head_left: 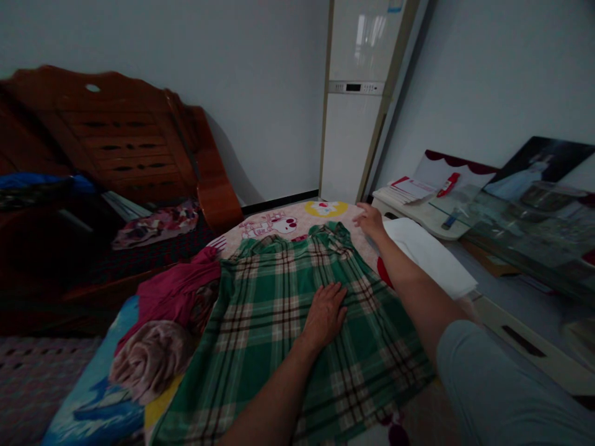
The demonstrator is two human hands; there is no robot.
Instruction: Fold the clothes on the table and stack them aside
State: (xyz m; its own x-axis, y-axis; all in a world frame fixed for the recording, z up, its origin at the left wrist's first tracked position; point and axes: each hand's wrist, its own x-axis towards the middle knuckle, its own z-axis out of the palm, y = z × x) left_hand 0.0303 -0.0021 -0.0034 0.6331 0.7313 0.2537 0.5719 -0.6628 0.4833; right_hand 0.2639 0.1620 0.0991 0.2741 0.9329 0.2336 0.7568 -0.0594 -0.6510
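A green plaid garment (pixel 279 334) with white and dark lines lies spread out on a pink printed cover (pixel 320 214). Resting flat on the middle of its cloth is my left hand (pixel 325 314), fingers stretched out. My right hand (pixel 370 221) is extended past the garment's far right corner, over the edge of the cover. Its fingers are apart, and nothing shows in them. The far end of the garment is gathered and ruffled. To its left sit a magenta cloth (pixel 174 291) and a rolled pale pink cloth (pixel 151 356).
A carved wooden bench (pixel 125 142) stands at the left with cloths on it. White cloth or paper (pixel 425 257) lies at the cover's right edge. Further right is a glass shelf (pixel 525 241) with a framed picture (pixel 539 167). A tall white air conditioner (pixel 351 136) fills the corner.
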